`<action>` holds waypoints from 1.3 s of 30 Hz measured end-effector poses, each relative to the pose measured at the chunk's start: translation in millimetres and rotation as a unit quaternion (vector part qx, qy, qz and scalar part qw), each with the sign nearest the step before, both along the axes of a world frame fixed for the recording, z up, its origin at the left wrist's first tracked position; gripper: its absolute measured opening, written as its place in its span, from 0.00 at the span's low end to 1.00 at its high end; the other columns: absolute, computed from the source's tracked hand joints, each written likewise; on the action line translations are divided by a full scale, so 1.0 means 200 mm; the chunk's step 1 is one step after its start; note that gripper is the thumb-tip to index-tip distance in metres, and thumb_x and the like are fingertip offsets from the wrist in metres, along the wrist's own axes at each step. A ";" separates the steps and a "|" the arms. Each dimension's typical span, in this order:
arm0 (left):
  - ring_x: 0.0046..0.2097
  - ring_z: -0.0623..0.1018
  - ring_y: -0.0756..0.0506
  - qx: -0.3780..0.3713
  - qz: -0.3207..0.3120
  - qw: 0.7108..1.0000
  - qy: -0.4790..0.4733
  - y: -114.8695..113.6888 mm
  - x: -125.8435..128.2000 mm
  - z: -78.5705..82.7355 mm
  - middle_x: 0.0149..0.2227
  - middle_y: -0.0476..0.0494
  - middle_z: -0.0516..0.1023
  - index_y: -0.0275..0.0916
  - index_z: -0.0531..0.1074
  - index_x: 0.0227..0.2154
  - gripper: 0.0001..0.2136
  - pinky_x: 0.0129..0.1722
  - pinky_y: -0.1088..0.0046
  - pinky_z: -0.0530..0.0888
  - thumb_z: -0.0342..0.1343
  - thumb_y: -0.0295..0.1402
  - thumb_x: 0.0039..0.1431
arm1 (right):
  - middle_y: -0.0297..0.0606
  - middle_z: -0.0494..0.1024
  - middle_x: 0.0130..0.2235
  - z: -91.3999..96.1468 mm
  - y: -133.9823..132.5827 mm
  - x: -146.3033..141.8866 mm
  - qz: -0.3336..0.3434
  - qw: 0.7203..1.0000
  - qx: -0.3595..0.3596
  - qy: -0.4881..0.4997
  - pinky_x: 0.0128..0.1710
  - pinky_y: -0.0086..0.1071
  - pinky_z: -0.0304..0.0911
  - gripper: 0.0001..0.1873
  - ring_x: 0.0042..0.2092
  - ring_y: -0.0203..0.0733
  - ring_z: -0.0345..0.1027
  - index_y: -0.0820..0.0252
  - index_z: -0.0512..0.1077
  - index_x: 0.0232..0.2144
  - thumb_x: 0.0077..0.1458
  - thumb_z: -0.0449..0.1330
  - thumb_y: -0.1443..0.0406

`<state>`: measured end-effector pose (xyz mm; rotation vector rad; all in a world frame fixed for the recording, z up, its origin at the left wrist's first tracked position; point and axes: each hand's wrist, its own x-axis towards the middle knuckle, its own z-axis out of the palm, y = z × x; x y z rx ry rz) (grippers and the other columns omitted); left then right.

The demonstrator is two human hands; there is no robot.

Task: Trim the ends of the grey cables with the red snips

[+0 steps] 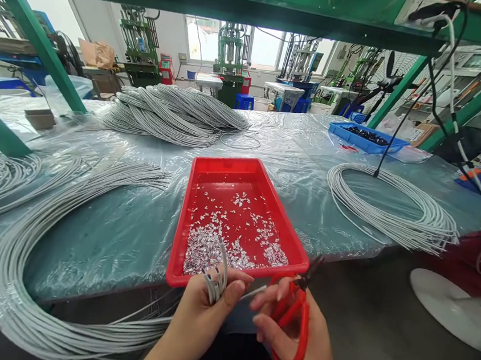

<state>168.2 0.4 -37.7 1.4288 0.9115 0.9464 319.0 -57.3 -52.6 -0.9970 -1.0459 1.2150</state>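
My left hand (210,308) is closed around a bunch of grey cables (217,283), whose ends stick up past the thumb. Red-handled scissors (302,335) rest in my right hand (285,328), with their short dark blades pointing up and away. One pale cable end (258,290) runs between the two hands, near my right fingertips; whether they pinch it I cannot tell. Just beyond both hands lies a red tray (232,173) with many small silvery scraps (207,248), thickest at its near end. A long cable bundle (11,270) curves from the left towards my left hand.
A large heap of grey cable (174,113) lies at the back of the plastic-covered table (131,237). To the right are a coil of cable (391,213) and a blue tray (368,147) of black parts. Hanging cords (447,93) and green frame posts (43,50) flank the table.
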 end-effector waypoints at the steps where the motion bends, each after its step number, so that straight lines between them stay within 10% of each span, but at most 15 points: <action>1: 0.35 0.75 0.48 0.019 -0.016 1.000 0.006 0.00 0.00 0.00 0.34 0.41 0.77 0.35 0.77 0.36 0.13 0.36 0.75 0.70 0.54 0.40 0.60 | 0.28 0.70 0.33 0.02 0.03 -0.02 -0.011 1.000 -0.004 0.002 0.29 0.23 0.62 0.13 0.28 0.28 0.62 0.56 0.58 0.36 0.58 0.62 0.64; 8: 0.30 0.71 0.50 -0.001 -0.061 0.997 -0.039 0.03 0.02 -0.01 0.30 0.46 0.70 0.37 0.77 0.40 0.12 0.31 0.75 0.69 0.60 0.37 0.55 | 0.29 0.64 0.30 0.04 0.17 -0.04 0.084 0.995 0.035 0.040 0.24 0.23 0.60 0.11 0.26 0.29 0.61 0.57 0.56 0.35 0.62 0.55 0.59; 13: 0.30 0.69 0.52 -0.016 0.074 0.993 -0.094 0.05 0.01 -0.08 0.27 0.48 0.70 0.35 0.74 0.26 0.09 0.31 0.78 0.66 0.63 0.37 0.51 | 0.36 0.66 0.42 0.01 0.18 0.06 0.143 0.981 0.126 -0.022 0.34 0.35 0.62 0.19 0.28 0.33 0.63 0.52 0.56 0.44 0.61 0.48 0.47; 17: 0.25 0.64 0.54 -0.055 0.066 0.994 -0.069 0.05 0.00 -0.06 0.24 0.49 0.70 0.34 0.72 0.31 0.11 0.28 0.77 0.63 0.61 0.39 0.54 | 0.38 0.68 0.36 0.07 0.13 0.25 0.118 0.976 0.104 -0.153 0.38 0.33 0.61 0.20 0.33 0.39 0.62 0.52 0.57 0.53 0.64 0.46 0.52; 21: 0.27 0.68 0.52 -0.101 0.048 0.992 -0.051 0.04 0.01 0.00 0.25 0.47 0.70 0.33 0.70 0.35 0.14 0.30 0.76 0.65 0.61 0.39 0.52 | 0.39 0.73 0.38 0.18 0.08 0.33 0.106 0.840 0.047 -0.529 0.36 0.37 0.64 0.19 0.38 0.45 0.68 0.50 0.61 0.54 0.60 0.53 0.60; 24: 0.28 0.67 0.52 -0.098 0.060 0.992 -0.049 0.02 0.02 0.02 0.26 0.46 0.69 0.32 0.70 0.32 0.14 0.29 0.77 0.64 0.61 0.39 0.51 | 0.39 0.75 0.36 0.28 0.09 0.27 0.144 0.771 0.083 -0.614 0.32 0.40 0.67 0.13 0.36 0.48 0.71 0.54 0.68 0.44 0.56 0.53 0.62; 39: 0.24 0.64 0.54 -0.030 0.053 0.997 -0.049 0.00 0.01 0.06 0.21 0.49 0.66 0.33 0.70 0.25 0.07 0.23 0.80 0.62 0.59 0.32 0.52 | 0.38 0.74 0.34 0.34 0.13 0.23 0.251 0.743 0.011 -0.621 0.32 0.39 0.65 0.10 0.35 0.47 0.69 0.55 0.67 0.38 0.61 0.47 0.60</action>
